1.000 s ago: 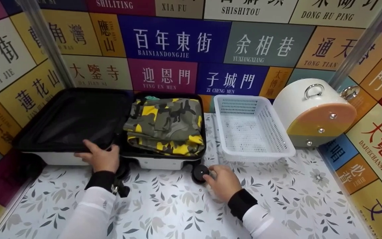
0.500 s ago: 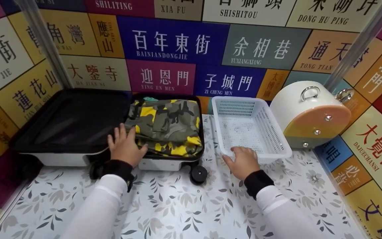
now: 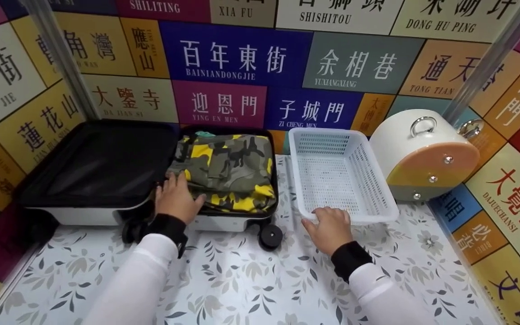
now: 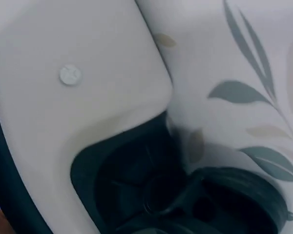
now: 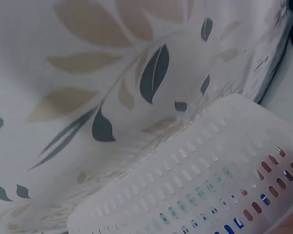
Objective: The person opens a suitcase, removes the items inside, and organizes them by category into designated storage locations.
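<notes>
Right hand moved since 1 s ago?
Yes. Against the suitcase wheel in the head view, the right hand went rightward and farther from the person, from beside that wheel to the white basket's near rim.

White basket [image 3: 332,174], camouflage clothing [image 3: 233,164] in open suitcase [image 3: 99,164]

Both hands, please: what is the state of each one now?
Left hand: open, loosely spread beside the folded camouflage garment.
Right hand: at the near rim of the perforated plastic basket; whether it grips cannot be told.

Head view downward, close wrist views, right one sharing basket [image 3: 330,176]
</notes>
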Motion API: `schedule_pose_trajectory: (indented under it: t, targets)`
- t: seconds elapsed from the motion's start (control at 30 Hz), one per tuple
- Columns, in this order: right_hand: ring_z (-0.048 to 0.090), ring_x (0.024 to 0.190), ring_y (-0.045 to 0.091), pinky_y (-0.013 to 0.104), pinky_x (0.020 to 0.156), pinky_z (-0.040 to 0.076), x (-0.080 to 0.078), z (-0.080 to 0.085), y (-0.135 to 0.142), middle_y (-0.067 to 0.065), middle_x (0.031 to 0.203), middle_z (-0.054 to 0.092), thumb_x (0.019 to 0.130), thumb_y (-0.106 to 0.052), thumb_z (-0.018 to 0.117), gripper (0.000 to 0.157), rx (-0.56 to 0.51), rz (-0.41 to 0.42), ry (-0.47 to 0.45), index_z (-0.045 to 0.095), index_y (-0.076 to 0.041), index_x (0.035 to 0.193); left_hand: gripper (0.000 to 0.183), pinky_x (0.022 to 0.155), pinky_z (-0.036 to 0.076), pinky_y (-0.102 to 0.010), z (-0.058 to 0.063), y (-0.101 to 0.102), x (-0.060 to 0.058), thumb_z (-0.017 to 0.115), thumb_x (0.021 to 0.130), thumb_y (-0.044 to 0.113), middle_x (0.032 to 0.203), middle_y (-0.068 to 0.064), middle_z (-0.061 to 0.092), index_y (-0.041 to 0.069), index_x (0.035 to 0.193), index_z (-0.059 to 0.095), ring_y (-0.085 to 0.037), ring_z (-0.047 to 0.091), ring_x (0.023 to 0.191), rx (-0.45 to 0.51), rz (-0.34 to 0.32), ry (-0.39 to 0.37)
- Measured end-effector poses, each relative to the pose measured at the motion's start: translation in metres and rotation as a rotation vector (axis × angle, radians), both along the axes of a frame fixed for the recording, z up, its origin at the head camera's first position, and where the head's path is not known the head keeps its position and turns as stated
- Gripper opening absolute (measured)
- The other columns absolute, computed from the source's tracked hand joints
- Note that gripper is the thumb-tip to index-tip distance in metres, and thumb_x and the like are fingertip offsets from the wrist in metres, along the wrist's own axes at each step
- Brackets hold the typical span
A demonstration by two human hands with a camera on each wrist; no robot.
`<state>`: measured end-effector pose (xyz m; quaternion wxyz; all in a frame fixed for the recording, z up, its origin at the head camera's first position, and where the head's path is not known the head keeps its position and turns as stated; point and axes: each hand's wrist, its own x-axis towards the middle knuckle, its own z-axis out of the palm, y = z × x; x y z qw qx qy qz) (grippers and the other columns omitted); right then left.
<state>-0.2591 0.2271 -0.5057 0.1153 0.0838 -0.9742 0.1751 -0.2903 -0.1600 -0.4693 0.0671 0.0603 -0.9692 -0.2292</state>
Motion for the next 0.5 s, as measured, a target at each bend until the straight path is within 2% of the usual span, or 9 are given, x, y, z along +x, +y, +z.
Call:
schedule_pose_trajectory:
  t: [0.13,0.27,0.4,0.5]
  targets:
    - [0.060,0.112,0.043,0.054,0.109,0.034,0.010,0.000,-0.002,0.019,0.111,0.074,0.099,-0.039,0.071,0.040,-0.012,0.010,0.009,0.073,-0.001,0.111,0.089,0.126,0.026,-0.065,0.005,0.001,-0.003,0.063,0.103,0.048,0.170,-0.032,0.024,-0.001,0.166,0.022,-0.050,0.035,0.152,0.040,0.004,-0.043]
    - [0.059,0.118,0.043,0.055,0.112,0.034,0.019,0.003,-0.008,0.019,0.116,0.073,0.098,-0.037,0.073,0.039,-0.058,0.023,0.039,0.073,-0.001,0.113,0.091,0.119,0.035,-0.067,0.012,0.003,-0.009,0.062,0.103,0.052,0.166,-0.032,0.030,0.000,0.166,0.022,-0.052,0.043,0.144,0.058,0.040,-0.071]
    - [0.052,0.129,0.045,0.059,0.116,0.032,0.025,0.013,-0.027,0.022,0.131,0.066,0.097,-0.030,0.074,0.040,-0.169,0.068,0.119,0.069,0.001,0.120,0.096,0.120,0.036,-0.066,0.016,0.004,-0.016,0.062,0.102,0.053,0.168,-0.033,0.022,0.001,0.168,0.015,-0.055,0.035,0.148,0.176,0.116,-0.096]
    - [0.048,0.137,0.043,0.059,0.120,0.033,0.024,0.026,-0.049,0.023,0.142,0.060,0.099,-0.029,0.071,0.045,-0.299,0.110,0.085,0.064,0.002,0.131,0.101,0.122,0.035,-0.063,0.019,0.006,-0.021,0.063,0.102,0.051,0.169,-0.033,0.015,0.001,0.168,0.005,-0.055,0.030,0.151,0.298,0.172,-0.112]
